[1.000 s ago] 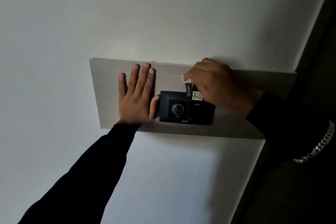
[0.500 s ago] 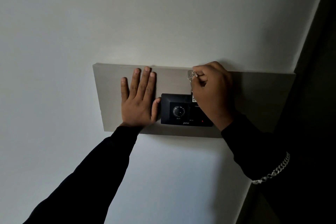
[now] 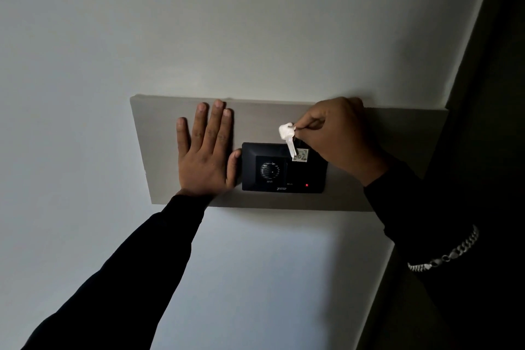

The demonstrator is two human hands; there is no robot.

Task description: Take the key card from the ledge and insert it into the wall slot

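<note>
Hanging from the right hand (image 3: 338, 136), pinched between thumb and forefinger at its ring: one key card (image 3: 301, 156), a small numbered tag, with a pale metal key (image 3: 288, 138) on the same ring. Head view only.

Location: against the upper edge of the black wall unit (image 3: 284, 167), red light (image 3: 306, 185) lit; whether the tag has entered the slot cannot be told.

Handling, judged: light, thin, stiff, prone to swing; better held by the tag's own edges.

Orientation: key's long axis near upright, blade down.

Left hand (image 3: 206, 150): fingers spread, flat on the grey panel (image 3: 159, 150), holding nothing.
</note>
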